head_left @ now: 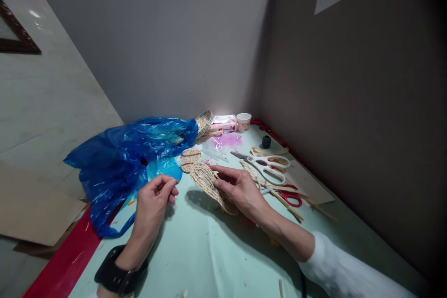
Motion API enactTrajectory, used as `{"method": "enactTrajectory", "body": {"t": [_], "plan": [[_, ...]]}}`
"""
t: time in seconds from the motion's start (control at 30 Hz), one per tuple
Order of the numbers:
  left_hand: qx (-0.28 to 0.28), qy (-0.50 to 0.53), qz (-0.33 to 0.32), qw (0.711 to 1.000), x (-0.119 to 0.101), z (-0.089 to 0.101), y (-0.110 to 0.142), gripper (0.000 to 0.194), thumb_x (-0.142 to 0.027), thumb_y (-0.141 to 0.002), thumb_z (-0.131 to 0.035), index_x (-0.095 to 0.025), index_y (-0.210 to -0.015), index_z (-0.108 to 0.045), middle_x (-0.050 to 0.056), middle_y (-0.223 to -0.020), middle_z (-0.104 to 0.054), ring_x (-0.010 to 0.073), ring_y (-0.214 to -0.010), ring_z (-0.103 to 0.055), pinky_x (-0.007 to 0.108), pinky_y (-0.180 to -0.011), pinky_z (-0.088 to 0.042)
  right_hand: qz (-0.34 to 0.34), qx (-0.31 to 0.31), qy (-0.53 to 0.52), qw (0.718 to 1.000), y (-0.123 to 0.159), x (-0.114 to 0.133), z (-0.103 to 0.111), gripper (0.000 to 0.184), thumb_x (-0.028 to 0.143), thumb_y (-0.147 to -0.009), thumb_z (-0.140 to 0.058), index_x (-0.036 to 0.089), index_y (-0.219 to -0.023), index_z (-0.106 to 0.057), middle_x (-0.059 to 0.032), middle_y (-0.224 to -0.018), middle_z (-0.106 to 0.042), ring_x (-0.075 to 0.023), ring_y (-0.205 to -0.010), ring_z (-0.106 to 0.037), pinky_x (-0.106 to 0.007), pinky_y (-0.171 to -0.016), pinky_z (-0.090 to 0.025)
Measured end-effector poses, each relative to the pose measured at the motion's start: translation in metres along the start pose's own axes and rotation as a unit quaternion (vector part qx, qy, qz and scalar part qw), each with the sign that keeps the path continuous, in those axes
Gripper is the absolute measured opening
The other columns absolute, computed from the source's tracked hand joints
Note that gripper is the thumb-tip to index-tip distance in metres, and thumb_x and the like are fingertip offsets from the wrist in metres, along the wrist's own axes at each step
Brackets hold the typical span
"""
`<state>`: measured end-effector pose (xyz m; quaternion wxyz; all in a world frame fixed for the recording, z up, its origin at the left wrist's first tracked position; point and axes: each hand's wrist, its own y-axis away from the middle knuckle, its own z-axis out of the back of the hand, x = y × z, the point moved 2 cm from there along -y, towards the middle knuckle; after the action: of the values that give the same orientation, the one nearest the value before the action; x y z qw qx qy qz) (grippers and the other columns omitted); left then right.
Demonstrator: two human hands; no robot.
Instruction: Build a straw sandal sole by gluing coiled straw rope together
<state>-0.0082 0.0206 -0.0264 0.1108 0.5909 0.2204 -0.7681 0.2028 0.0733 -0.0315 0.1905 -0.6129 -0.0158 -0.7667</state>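
My right hand (240,192) grips an oblong piece of coiled, braided straw (206,181), shaped like a small shoe sole, thumb on the near face and fingers behind. It is held tilted above the table. To its left my left hand (157,193) is closed in a pinch, thumb against forefinger. Whatever may be between those fingertips is too small to make out. Just behind the held piece lies another braided straw piece (190,160) with dark lines across it.
A blue plastic bag (139,149) sprawls at left beside a woven basket (204,122). White-handled scissors (268,167), red-handled scissors (291,196), straw strips (288,207) and a dark thread spool (266,142) lie at right. A paper cup (243,122) stands before the grey partition (174,46).
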Motion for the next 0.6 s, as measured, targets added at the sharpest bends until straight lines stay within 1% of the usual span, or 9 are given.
{"method": "enactTrajectory", "body": {"t": [0.07,0.13,0.2,0.33,0.4,0.5,0.53,0.57,0.6], "plan": [[0.003,0.005,0.004,1.000,0.000,0.001,0.000,0.028,-0.037,-0.079,-0.071,-0.021,-0.060,-0.058,-0.006,-0.048,-0.047,0.0093,-0.043,-0.038,0.022,-0.044,-0.030,0.005,0.005,0.004,1.000,0.001,0.000,-0.002,0.042,0.029,-0.082,-0.064,0.016,-0.121,-0.074,-0.0091,-0.104,-0.079,-0.0252,-0.090,-0.070,-0.040,-0.085,-0.054],[-0.007,0.016,0.007,1.000,0.001,0.002,0.000,0.038,-0.041,-0.082,-0.068,-0.022,-0.055,-0.047,-0.008,-0.046,-0.034,0.0088,-0.041,-0.030,0.023,-0.042,-0.023,0.009,0.013,0.008,1.000,0.003,-0.001,-0.005,0.043,0.029,-0.083,-0.063,0.016,-0.122,-0.074,-0.0084,-0.097,-0.079,-0.0244,-0.086,-0.069,-0.038,-0.081,-0.054],[-0.018,0.021,0.009,1.000,0.002,0.003,0.000,0.043,-0.042,-0.083,-0.066,-0.024,-0.053,-0.040,-0.009,-0.047,-0.030,0.0090,-0.041,-0.027,0.024,-0.041,-0.020,0.012,0.022,0.011,1.000,0.005,-0.001,-0.007,0.043,0.028,-0.084,-0.062,0.016,-0.123,-0.073,-0.0074,-0.093,-0.079,-0.0232,-0.084,-0.069,-0.035,-0.076,-0.054],[-0.041,-0.002,-0.004,0.999,0.002,0.006,0.001,0.046,-0.038,-0.083,-0.067,-0.024,-0.051,-0.038,-0.007,-0.046,-0.033,0.0105,-0.044,-0.028,0.025,-0.044,-0.021,0.019,0.038,0.019,0.999,0.010,0.000,-0.011,0.041,0.027,-0.086,-0.060,0.017,-0.123,-0.074,-0.0055,-0.090,-0.078,-0.0211,-0.081,-0.069,-0.030,-0.069,-0.053],[-0.054,-0.014,-0.014,0.998,0.000,0.008,0.002,0.048,-0.037,-0.084,-0.066,-0.023,-0.049,-0.037,-0.007,-0.044,-0.034,0.0109,-0.045,-0.029,0.026,-0.046,-0.022,0.021,0.043,0.024,0.999,0.012,0.001,-0.012,0.041,0.027,-0.086,-0.059,0.015,-0.122,-0.074,-0.0062,-0.088,-0.077,-0.0210,-0.078,-0.068,-0.031,-0.068,-0.052],[-0.053,-0.018,-0.015,0.998,-0.002,0.008,0.002,0.052,-0.038,-0.083,-0.069,-0.022,-0.045,-0.037,-0.007,-0.041,-0.034,0.0106,-0.044,-0.029,0.026,-0.046,-0.023,0.023,0.054,0.034,0.998,0.012,0.005,-0.012,0.040,0.027,-0.085,-0.060,0.013,-0.121,-0.074,-0.0065,-0.085,-0.077,-0.0203,-0.075,-0.067,-0.032,-0.071,-0.052],[-0.050,-0.014,-0.014,0.999,-0.002,0.008,0.001,0.051,-0.037,-0.083,-0.070,-0.022,-0.044,-0.040,-0.007,-0.040,-0.035,0.0106,-0.044,-0.031,0.025,-0.046,-0.025,0.025,0.057,0.037,0.997,0.013,0.006,-0.012,0.040,0.027,-0.086,-0.061,0.013,-0.120,-0.074,-0.0061,-0.085,-0.077,-0.0200,-0.075,-0.067,-0.032,-0.072,-0.052],[-0.043,-0.007,-0.013,0.999,-0.002,0.007,-0.001,0.047,-0.036,-0.082,-0.071,-0.022,-0.045,-0.046,-0.006,-0.041,-0.040,0.0110,-0.045,-0.035,0.025,-0.047,-0.029,0.026,0.060,0.040,0.997,0.013,0.006,-0.012,0.040,0.027,-0.086,-0.061,0.014,-0.121,-0.074,-0.0055,-0.085,-0.077,-0.0196,-0.075,-0.067,-0.032,-0.072,-0.052],[-0.033,0.004,-0.010,0.999,-0.002,0.007,-0.002,0.037,-0.034,-0.081,-0.072,-0.021,-0.050,-0.055,-0.005,-0.046,-0.049,0.0119,-0.048,-0.043,0.024,-0.050,-0.033,0.027,0.064,0.042,0.997,0.013,0.007,-0.012,0.039,0.027,-0.086,-0.061,0.015,-0.121,-0.074,-0.0049,-0.084,-0.077,-0.0195,-0.074,-0.067,-0.031,-0.073,-0.052]]}}
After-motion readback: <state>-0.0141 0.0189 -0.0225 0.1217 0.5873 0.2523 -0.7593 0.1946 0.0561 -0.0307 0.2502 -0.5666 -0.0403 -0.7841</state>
